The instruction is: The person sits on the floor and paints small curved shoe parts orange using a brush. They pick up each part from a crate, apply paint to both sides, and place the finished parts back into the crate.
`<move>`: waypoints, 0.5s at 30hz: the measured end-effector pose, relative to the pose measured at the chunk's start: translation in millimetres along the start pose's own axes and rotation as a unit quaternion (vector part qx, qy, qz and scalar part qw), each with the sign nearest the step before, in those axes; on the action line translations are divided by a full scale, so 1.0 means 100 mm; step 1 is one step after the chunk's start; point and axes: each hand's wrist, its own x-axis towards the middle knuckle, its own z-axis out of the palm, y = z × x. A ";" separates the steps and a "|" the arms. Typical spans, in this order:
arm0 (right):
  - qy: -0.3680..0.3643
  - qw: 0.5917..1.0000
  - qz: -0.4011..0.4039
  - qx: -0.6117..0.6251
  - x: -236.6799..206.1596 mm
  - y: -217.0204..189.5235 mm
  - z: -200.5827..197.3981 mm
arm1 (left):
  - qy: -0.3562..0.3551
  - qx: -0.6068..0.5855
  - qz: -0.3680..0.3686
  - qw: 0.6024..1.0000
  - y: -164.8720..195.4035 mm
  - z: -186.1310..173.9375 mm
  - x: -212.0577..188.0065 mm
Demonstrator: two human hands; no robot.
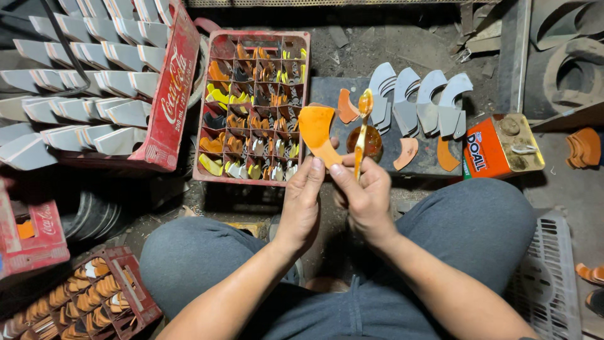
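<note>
My left hand (pixel 302 195) holds up a curved orange shoe-heel piece (pixel 318 131) by its lower end. My right hand (pixel 363 192) grips a thin stick (pixel 360 135) coated in amber glue, its tip raised beside the orange piece. Right behind the stick sits a small round pot of amber glue (pixel 367 141) on a dark slab (pixel 327 94). Both hands are close together above my knees.
A red divided crate (pixel 251 104) with orange, yellow and white pieces stands ahead. Grey curved pieces (pixel 418 101) and orange ones lie on the slab. An orange tin (pixel 500 146) stands right, stacked grey pieces in a red crate (pixel 94 75) left, another crate (pixel 82 302) bottom left.
</note>
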 end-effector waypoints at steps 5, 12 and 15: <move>-0.069 0.961 0.082 -0.257 0.16 -0.67 -0.55 | -0.001 0.423 0.191 0.886 0.64 -0.15 0.04; -0.221 0.914 0.072 -0.332 0.28 -1.03 -0.97 | -0.239 0.601 0.290 0.705 1.24 -0.08 0.12; -0.291 0.892 0.027 -0.344 0.31 -0.97 -1.01 | -0.263 0.606 0.290 0.693 1.24 -0.03 0.12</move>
